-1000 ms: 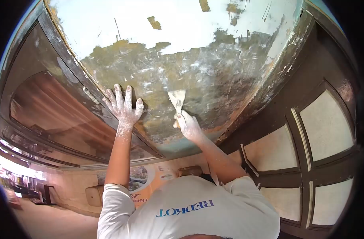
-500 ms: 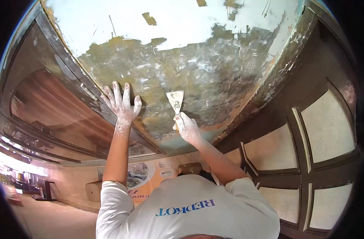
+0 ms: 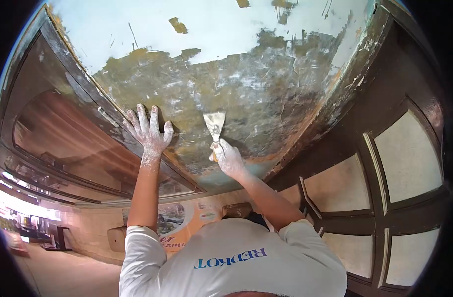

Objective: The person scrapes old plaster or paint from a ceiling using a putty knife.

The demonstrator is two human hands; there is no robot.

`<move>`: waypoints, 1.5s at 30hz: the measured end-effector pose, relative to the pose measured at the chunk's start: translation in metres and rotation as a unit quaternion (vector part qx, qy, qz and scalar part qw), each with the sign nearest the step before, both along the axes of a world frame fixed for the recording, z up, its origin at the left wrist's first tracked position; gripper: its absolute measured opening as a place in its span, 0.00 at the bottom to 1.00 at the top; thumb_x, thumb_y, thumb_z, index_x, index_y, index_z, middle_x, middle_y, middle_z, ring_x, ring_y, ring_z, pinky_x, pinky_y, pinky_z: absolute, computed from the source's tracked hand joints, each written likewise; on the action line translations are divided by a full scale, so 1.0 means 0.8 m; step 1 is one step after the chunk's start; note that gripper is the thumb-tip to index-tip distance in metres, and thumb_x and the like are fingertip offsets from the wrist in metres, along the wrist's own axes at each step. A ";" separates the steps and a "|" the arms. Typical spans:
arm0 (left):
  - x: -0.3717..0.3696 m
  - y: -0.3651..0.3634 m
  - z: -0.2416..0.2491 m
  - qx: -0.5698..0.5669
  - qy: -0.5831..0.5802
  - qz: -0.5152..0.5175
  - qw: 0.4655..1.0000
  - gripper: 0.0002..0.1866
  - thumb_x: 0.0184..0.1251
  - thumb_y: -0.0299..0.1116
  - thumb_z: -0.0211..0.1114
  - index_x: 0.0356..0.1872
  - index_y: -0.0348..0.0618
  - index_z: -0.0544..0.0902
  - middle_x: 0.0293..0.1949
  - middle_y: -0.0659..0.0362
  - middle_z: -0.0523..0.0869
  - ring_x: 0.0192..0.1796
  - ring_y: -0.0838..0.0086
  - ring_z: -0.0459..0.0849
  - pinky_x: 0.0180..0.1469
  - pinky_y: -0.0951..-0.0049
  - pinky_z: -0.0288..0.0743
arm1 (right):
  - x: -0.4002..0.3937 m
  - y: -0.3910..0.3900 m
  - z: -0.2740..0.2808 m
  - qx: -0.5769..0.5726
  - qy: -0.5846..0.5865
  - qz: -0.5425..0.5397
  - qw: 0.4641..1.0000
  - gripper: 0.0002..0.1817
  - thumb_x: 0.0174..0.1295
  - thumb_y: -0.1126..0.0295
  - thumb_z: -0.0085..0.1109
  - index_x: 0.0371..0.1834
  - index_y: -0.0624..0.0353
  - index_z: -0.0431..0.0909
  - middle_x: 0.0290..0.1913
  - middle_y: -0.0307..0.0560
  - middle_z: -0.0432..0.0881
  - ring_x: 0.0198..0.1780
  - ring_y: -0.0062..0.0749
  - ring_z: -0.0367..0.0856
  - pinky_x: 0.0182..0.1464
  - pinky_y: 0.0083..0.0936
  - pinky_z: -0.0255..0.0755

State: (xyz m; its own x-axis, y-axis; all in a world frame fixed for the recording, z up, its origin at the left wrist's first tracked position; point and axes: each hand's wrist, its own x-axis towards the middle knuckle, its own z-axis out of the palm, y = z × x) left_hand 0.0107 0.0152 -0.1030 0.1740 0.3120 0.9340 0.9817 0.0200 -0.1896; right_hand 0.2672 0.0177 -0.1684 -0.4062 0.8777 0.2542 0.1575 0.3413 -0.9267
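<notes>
In front of me is a wall panel [image 3: 256, 94] with a patchy brown and green bare area below white paint. My left hand [image 3: 151, 134] lies on its left edge by the wooden frame, fingers spread, coated in white dust. My right hand [image 3: 230, 158], also dusty, is closed around the handle of a scraper [image 3: 215, 123]. The scraper's flared, white-smeared blade points upward, its wide edge right at the bare area. Most of the handle is hidden in my fist; a yellowish bit shows beside my fingers.
White paint [image 3: 226, 29] with a few scraped spots covers the top of the panel. A dark door [image 3: 355, 218] with pale inset panels stands at the right. Left of the panel is a framed glass pane [image 3: 83, 138]. An orange printed poster [image 3: 192, 222] shows low behind me.
My right hand and the scraper have shifted slightly left across the bare area. My left hand stays spread on the panel's left edge, a touch lower in view.
</notes>
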 end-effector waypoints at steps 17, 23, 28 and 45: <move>0.107 0.013 -0.058 -0.162 -0.092 -0.017 0.982 0.37 0.56 0.59 0.65 0.65 0.53 0.74 0.72 0.33 0.53 0.73 0.27 0.37 0.63 0.21 0.29 | 0.144 0.037 -0.184 -0.123 0.016 -0.047 0.991 0.19 0.74 0.56 0.44 0.40 0.61 0.76 0.26 0.40 0.79 0.30 0.23 0.75 0.38 0.23 0.70; 0.100 0.029 -0.079 -0.106 -0.063 -0.008 0.992 0.36 0.57 0.60 0.64 0.64 0.53 0.74 0.73 0.35 0.52 0.74 0.31 0.36 0.64 0.21 0.29 | 0.168 0.048 -0.171 -0.129 -0.053 -0.043 0.989 0.20 0.72 0.53 0.47 0.44 0.63 0.76 0.31 0.46 0.82 0.35 0.31 0.82 0.42 0.28 0.73; 0.103 0.029 -0.075 -0.086 -0.058 -0.007 0.995 0.38 0.57 0.59 0.65 0.67 0.53 0.71 0.73 0.36 0.52 0.75 0.32 0.37 0.65 0.22 0.31 | 0.159 0.041 -0.134 -0.114 -0.113 -0.042 0.986 0.20 0.71 0.53 0.47 0.44 0.62 0.76 0.33 0.50 0.83 0.35 0.36 0.85 0.40 0.31 0.74; 0.161 0.025 -0.011 -0.163 -0.073 0.037 0.983 0.46 0.51 0.65 0.68 0.69 0.52 0.68 0.73 0.31 0.48 0.73 0.26 0.35 0.63 0.21 0.29 | 0.190 0.074 -0.026 -0.058 0.030 -0.160 0.985 0.20 0.71 0.55 0.49 0.43 0.64 0.75 0.26 0.43 0.80 0.30 0.27 0.79 0.36 0.28 0.71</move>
